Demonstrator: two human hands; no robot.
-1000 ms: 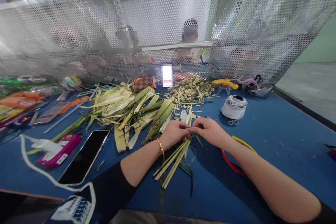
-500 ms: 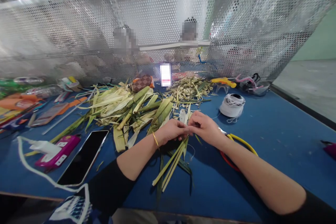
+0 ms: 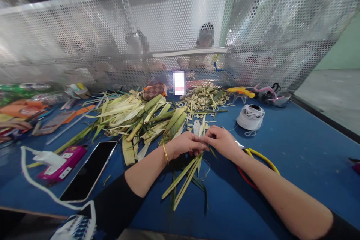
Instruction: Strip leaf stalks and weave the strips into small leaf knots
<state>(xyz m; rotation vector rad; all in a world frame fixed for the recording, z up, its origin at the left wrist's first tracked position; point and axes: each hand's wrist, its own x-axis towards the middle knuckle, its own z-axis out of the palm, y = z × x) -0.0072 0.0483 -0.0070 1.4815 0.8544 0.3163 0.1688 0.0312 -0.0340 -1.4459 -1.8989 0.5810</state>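
My left hand [image 3: 184,144] and my right hand [image 3: 222,140] meet over the blue table [image 3: 295,146], fingers pinched together on a small bundle of pale green leaf strips [image 3: 184,174]. The strips fan out toward me from under the hands. A gold bangle sits on my left wrist. A big pile of green and yellow leaves [image 3: 135,116] lies just beyond my left hand. A spool of white thread [image 3: 251,117] stands past my right hand.
A black phone [image 3: 90,170], a pink box [image 3: 63,161] and a white cable lie at left. Red and yellow scissors handles [image 3: 261,159] rest under my right forearm. A yellow glue gun [image 3: 242,90] and trimmings lie by the perforated metal screen [image 3: 84,37]; people sit behind it.
Both hands stay pinched on the strips and shift only slightly; the strip bundle has swung a little toward me and left.
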